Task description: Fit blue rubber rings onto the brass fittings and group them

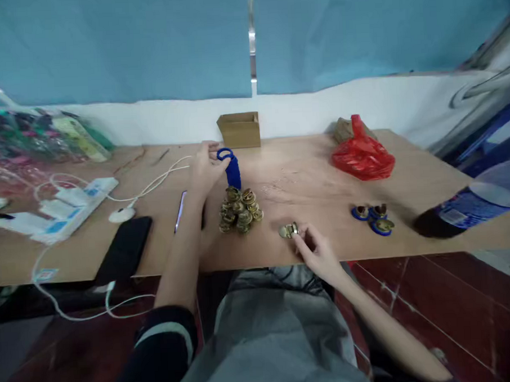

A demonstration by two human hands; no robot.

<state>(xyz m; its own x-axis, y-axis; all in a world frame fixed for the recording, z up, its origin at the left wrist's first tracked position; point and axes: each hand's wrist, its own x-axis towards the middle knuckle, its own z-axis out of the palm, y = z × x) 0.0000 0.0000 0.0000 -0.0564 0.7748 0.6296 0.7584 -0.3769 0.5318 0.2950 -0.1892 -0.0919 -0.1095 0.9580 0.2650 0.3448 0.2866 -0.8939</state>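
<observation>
My left hand (pixel 205 169) is closed on a blue cord (pixel 232 166) with a loop at its top, held upright above the wooden table (pixel 305 177). A cluster of several small brass bells (pixel 239 209) hangs from the cord's lower end and rests on the table. My right hand (pixel 314 249) lies near the table's front edge, its fingers pinched on a single brass bell (pixel 289 230). To the right lie three blue-and-brass pieces (pixel 373 217), apart from both hands.
A small open cardboard box (pixel 239 129) stands at the back wall. A red plastic bag (pixel 362 155) lies at the back right, a dark bottle (pixel 462 210) on its side at the right. A black phone (pixel 124 248), white cables (pixel 153 181) and white packets (pixel 70 207) lie left.
</observation>
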